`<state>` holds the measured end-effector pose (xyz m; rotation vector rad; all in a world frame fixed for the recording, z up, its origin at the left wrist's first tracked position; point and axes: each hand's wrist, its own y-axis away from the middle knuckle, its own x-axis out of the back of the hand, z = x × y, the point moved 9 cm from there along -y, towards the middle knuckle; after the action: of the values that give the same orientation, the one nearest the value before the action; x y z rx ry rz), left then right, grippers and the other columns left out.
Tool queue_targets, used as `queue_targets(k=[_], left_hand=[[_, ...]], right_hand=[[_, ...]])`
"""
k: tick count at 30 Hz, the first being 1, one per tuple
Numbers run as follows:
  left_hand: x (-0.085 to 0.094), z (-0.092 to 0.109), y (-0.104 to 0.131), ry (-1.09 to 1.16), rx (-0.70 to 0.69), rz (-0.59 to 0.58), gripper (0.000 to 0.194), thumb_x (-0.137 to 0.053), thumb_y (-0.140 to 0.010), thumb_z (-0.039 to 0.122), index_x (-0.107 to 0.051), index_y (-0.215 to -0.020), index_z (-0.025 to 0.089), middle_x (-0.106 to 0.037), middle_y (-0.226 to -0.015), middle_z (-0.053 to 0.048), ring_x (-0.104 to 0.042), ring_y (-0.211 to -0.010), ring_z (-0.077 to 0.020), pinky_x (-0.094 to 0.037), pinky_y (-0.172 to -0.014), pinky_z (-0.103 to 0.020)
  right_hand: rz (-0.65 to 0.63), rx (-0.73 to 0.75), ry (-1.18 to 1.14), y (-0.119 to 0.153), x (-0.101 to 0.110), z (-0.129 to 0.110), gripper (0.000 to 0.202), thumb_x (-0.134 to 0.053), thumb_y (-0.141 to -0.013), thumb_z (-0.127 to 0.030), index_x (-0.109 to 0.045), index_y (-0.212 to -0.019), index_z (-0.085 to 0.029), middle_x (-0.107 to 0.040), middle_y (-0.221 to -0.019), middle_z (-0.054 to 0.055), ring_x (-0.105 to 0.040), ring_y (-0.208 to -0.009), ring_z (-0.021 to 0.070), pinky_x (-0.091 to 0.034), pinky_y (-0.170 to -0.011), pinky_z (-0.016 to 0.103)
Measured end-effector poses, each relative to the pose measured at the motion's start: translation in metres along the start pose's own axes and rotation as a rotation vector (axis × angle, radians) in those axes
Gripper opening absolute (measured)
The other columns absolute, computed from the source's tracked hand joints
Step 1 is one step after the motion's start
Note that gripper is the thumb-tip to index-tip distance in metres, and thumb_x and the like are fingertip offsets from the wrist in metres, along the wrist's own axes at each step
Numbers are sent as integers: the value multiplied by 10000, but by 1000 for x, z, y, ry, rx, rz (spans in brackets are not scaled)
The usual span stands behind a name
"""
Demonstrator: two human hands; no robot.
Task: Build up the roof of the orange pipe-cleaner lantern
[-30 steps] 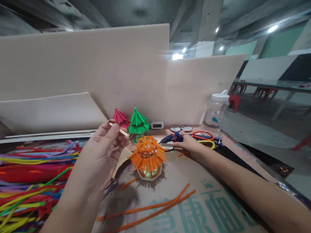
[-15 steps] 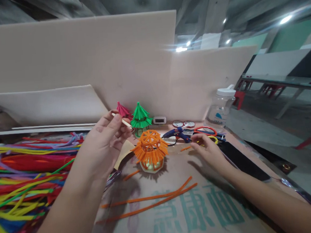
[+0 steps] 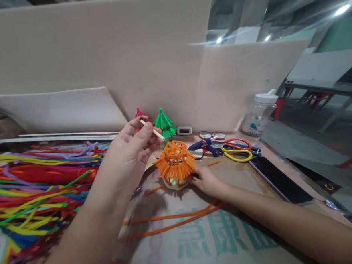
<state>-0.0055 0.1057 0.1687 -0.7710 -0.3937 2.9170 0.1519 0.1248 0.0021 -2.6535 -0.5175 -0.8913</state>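
My left hand (image 3: 137, 144) is raised left of centre, with a short white stick (image 3: 153, 130) pinched between thumb and fingers. Below and right of it, an orange pavilion model (image 3: 177, 161) made of pipe cleaners stands upright on a pale base. At the right edge of that base, the fingers of my right hand (image 3: 206, 181) are closed on the model, their tips partly hidden. Long orange pipe cleaners (image 3: 170, 225) lie on the table in front of it. Behind stand a green pipe-cleaner model (image 3: 164, 124) and a pink one (image 3: 138, 113), partly covered by my left hand.
Many coloured pipe cleaners (image 3: 41, 189) are heaped at the left. A blue glue gun (image 3: 205, 145), scissors (image 3: 238, 155), a phone (image 3: 282, 181) and a plastic bottle (image 3: 259, 116) sit to the right. A small digital clock (image 3: 184, 130) stands before the upright boards (image 3: 158, 56).
My right hand has moved left, from beside the scissors to the base of the orange model. The left hand still holds the white stick. The camera view has shifted slightly.
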Motion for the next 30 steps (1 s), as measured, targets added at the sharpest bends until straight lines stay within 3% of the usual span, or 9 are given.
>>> queue_targets(k=[6, 10, 13, 20, 30], left_hand=[[-5, -4, 3, -257, -56, -46, 375, -868, -654, 274, -675, -966, 196, -694, -675, 24, -662, -628, -113, -520, -617, -179], [-15, -19, 9, -423, -42, -89, 337, -829, -703, 231, -699, -1011, 186, -725, -722, -8, -681, -684, -136, -516, -649, -189], [-25, -30, 16, -527, -41, -110, 296, -812, -722, 234, -713, -999, 195, -726, -730, -13, -673, -686, -141, -492, -603, -180], [-40, -32, 33, -691, -147, -134, 243, -781, -760, 217, -740, -996, 258, -724, -851, 4, -649, -765, -142, -498, -712, -200], [-51, -26, 40, -930, -333, -210, 251, -721, -821, 265, -710, -1069, 303, -727, -915, 14, -665, -822, -174, -519, -877, -308]], right_hand=[[0, 4, 60, 38, 11, 5, 185, -504, -841, -148, -687, -826, -176, -729, -850, 81, -652, -794, 220, -489, -746, 305], [-23, 1, 155, 78, 15, 2, 194, -474, -822, -126, -655, -783, -181, -712, -831, 83, -638, -756, 208, -487, -713, 290], [-20, 40, 182, 94, 16, -4, 212, -451, -822, -109, -642, -766, -182, -705, -825, 87, -632, -758, 208, -482, -706, 282], [25, 189, 121, 95, 16, -18, 230, -438, -834, -93, -646, -814, -189, -707, -880, 98, -608, -745, 198, -490, -728, 297], [-12, 216, 48, 97, 13, -31, 290, -445, -828, -34, -674, -906, -194, -706, -936, 86, -642, -931, 224, -502, -813, 320]])
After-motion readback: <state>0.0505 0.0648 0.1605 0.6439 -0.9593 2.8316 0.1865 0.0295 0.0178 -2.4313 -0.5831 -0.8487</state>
